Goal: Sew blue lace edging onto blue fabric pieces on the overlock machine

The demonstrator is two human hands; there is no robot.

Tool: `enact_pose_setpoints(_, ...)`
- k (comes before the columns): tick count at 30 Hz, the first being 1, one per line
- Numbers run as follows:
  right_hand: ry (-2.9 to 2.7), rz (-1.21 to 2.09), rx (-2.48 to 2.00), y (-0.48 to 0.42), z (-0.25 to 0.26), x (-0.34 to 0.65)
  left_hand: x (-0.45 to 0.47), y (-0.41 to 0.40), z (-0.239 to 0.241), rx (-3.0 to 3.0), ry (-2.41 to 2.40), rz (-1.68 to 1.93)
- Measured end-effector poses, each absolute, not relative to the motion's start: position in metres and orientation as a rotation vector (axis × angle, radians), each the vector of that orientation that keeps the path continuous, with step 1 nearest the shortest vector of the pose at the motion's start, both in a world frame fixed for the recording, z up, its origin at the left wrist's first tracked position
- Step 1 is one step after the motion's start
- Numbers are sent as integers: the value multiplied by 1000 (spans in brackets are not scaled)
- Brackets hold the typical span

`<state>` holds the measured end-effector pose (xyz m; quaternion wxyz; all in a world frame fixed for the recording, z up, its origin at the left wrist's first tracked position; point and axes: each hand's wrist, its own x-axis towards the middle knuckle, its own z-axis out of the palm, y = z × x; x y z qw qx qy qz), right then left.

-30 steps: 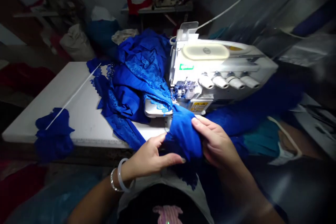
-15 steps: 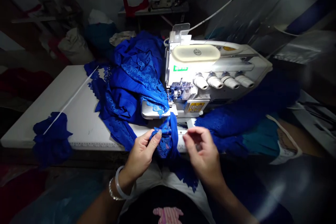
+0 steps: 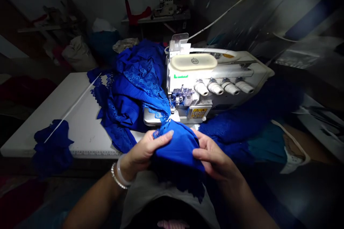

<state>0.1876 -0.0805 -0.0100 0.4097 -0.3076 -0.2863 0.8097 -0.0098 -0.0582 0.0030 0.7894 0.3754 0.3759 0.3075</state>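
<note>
A blue lace-trimmed fabric piece [image 3: 177, 150] is spread between my two hands in front of the overlock sewing machine [image 3: 193, 62]. My left hand [image 3: 146, 146] grips its left side, thumb on top near the lace. On the right edge, my right hand [image 3: 211, 154] pinches the cloth between thumb and fingers. The piece's top runs up toward the machine's front plate [image 3: 156, 116], where it meets more blue lace. Its scalloped lower edge hangs over my lap. A large heap of blue lace cloth [image 3: 134, 86] lies left of the machine.
The white table [image 3: 80, 111] carries a small blue scrap [image 3: 53, 136] and a thin white strip [image 3: 72, 107] at left. More blue fabric [image 3: 228, 125] lies right of the machine, beside teal cloth [image 3: 266, 143]. Another sewing machine [image 3: 165, 5] stands at the back.
My right hand, empty before, now holds the fabric's right edge. The bunched piece has been opened out flat, showing its plain side. The view has shifted slightly.
</note>
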Motion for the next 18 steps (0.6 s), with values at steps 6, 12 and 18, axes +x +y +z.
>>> enact_pose_setpoints(6,-750,1817,-1035,-54,-21,167,-40,15,47,2014,1369,883)
enact_pose_setpoints(12,-701,1707,-970,-59,-36,141,-27,-19,7,2746,1143,983)
enact_pose_setpoints(18,-837,1814,-1070,-92,-42,145,-21,-42,-3,2814,1142,729)
